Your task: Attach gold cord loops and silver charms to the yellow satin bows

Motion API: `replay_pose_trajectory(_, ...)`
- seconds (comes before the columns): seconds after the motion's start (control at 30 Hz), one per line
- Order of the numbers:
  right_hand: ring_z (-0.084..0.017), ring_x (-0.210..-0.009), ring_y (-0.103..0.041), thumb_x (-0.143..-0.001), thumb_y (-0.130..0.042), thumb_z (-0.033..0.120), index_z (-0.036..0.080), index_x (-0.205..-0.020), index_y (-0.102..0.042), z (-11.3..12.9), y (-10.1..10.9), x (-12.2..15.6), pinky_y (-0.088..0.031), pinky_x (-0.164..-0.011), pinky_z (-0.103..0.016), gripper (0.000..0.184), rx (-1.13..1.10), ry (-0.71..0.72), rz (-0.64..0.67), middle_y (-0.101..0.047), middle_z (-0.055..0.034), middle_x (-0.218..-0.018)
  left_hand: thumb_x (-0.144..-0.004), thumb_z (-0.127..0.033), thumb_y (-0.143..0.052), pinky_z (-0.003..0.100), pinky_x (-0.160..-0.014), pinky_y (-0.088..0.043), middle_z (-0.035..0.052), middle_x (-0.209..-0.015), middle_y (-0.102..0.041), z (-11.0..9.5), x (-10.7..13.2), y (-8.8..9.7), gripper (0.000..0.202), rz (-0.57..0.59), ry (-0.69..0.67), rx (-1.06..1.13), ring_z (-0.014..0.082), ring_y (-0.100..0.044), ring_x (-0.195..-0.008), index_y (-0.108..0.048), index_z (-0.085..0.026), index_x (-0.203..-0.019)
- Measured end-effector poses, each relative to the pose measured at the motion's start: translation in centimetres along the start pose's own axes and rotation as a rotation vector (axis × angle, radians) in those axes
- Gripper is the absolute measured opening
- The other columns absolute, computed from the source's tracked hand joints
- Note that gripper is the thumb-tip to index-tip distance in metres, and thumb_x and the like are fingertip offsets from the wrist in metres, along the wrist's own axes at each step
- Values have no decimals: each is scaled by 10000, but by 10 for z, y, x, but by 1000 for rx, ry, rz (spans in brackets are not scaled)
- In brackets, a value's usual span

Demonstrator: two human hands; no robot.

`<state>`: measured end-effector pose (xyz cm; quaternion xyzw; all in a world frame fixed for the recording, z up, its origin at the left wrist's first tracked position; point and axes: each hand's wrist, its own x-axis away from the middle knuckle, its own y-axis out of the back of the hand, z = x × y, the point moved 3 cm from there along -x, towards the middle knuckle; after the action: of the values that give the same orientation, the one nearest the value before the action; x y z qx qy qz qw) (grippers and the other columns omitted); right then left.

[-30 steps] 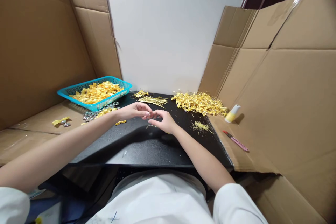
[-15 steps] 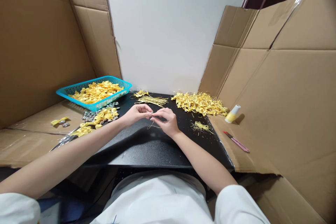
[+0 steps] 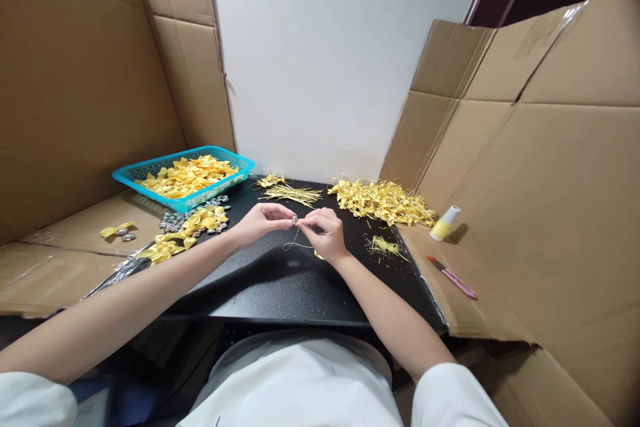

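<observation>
My left hand (image 3: 260, 221) and my right hand (image 3: 324, 232) meet fingertip to fingertip above the black table (image 3: 280, 283). Between the pinched fingers sits a small silver bell (image 3: 295, 219), and a thin gold string (image 3: 294, 243) hangs from it in a loop down to the table. The left fingers pinch the bell; the right fingers pinch the string beside it. A small yellow piece (image 3: 318, 255) lies under my right hand.
A turquoise basket (image 3: 150, 172) of yellow bows stands at the back left, with silver bells (image 3: 173, 220) and loose bows (image 3: 193, 223) in front. Gold strings (image 3: 293, 194) and finished pieces (image 3: 383, 200) lie at the back. A yellow spool (image 3: 444, 223) and a red-handled tool (image 3: 453, 277) rest on cardboard at right.
Both hands have lifted slightly from the table and drawn together at the bell. The string loop now hangs below them. My left forearm has uncovered the loose bows.
</observation>
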<state>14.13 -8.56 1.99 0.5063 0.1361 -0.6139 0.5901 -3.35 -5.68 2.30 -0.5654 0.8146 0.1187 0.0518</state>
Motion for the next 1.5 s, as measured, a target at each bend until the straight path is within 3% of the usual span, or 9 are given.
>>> replay_pose_trajectory(0.5, -164, -732, -619, -884, -612, 291, 226, -703, -686, 1, 0, 3, -386, -781, -345, 206, 71, 86, -7, -713, -36, -767, -534, -365, -885, 275, -717, -524, 27, -745, -762, 0, 1, -2, 303, -35, 12, 35, 165, -676, -697, -752, -177, -731)
replay_pose_trajectory(0.73, -159, -715, -637, -859, -642, 261, 226, -692, -681, 0, -3, 3, -408, -770, -341, 175, 16, 110, -21, -721, -21, -745, -544, -371, -880, 293, -712, -519, 42, -730, -752, 9, 0, -5, 326, -28, 37, 83, 164, -660, -673, -754, -164, -762)
replay_pose_trajectory(1.0, -181, -836, -691, -890, -590, 228, 223, -791, -713, -6, -2, 3, -487, -815, -333, 157, -85, 66, -74, -751, -37, -841, -540, -394, -876, 339, -770, -522, 79, -841, -761, 22, -1, -10, 420, -38, 46, 173, 194, -668, -770, -758, -166, -873)
replay_pose_trajectory(1.5, -168, -767, -659, -920, -548, 252, 211, -832, -728, -6, 0, 6, -459, -766, -324, 205, -72, 72, -42, -731, -32, -797, -552, -355, -884, 292, -770, -504, 49, -793, -750, 33, -1, -10, 330, -59, 45, 238, 153, -648, -739, -759, -169, -794)
